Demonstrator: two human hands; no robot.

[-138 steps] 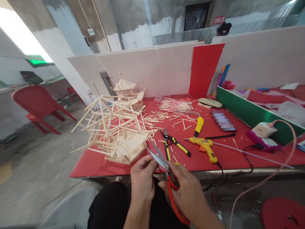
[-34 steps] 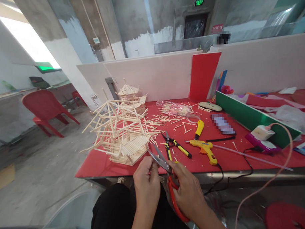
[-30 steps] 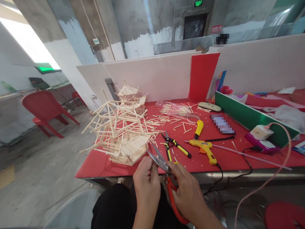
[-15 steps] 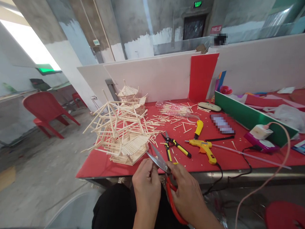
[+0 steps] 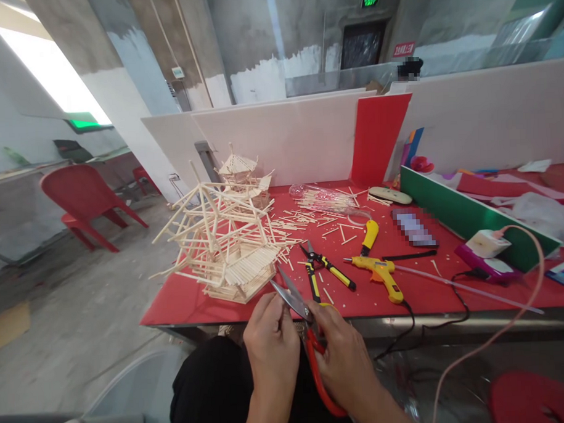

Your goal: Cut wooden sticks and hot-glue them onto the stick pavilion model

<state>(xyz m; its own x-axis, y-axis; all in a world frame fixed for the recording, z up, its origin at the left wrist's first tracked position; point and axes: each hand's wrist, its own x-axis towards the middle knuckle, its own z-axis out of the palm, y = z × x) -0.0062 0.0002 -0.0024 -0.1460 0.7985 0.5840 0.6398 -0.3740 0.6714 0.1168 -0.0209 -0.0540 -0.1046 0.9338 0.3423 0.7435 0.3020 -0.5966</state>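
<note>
A pair of scissors with red handles is in my right hand, its blades parted and pointing up and left. My left hand is closed close beside the blades, fingers pinched together; whatever they hold is hidden. Just beyond the hands stands a pavilion-like frame of wooden sticks, with a partly slatted roof panel low on its right side. Behind it a smaller stick tower has a conical roof. Yellow-and-black pliers lie to the right of the scissor tips.
Loose sticks and a plastic bag of sticks lie on the red table. A yellow glue gun, a phone and a power strip with cables sit rightward. White boards border the back.
Both hands and the scissors keep nearly the same pose. The view has shifted very slightly; nothing on the table has visibly moved.
</note>
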